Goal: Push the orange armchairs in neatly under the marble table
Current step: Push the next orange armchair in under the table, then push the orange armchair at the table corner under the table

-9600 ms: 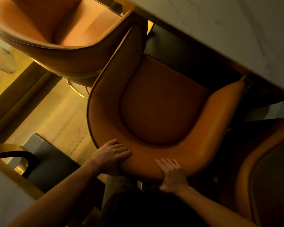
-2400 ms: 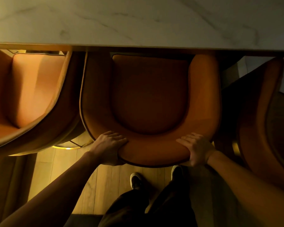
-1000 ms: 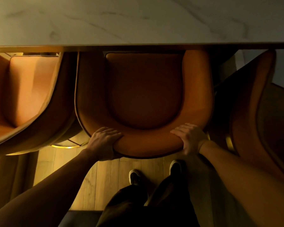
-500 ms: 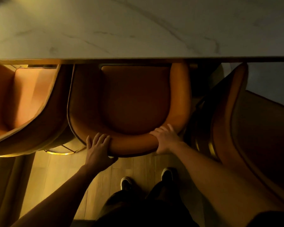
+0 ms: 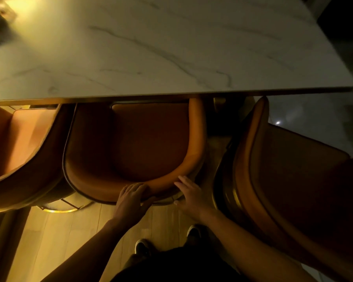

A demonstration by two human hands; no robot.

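The middle orange armchair stands square to the marble table, its seat front tucked under the table edge. My left hand lies over the middle of its curved back rim, fingers on top and thumb against the outside. My right hand is at the rim's right rear corner with straight fingers, only the fingertips touching. A second orange armchair sits close on the left, angled, partly under the table. A third armchair on the right is turned sideways near the table's corner.
Light wooden floor lies behind the chairs, where my shoes stand. A golden base ring shows under the left chair. A narrow dark gap separates the middle and right chairs. The table's right corner ends above the right chair.
My left hand has slid from the chair's left rear corner to the middle of the back rim. My right hand has loosened its grip. The view has shifted right, showing more tabletop.
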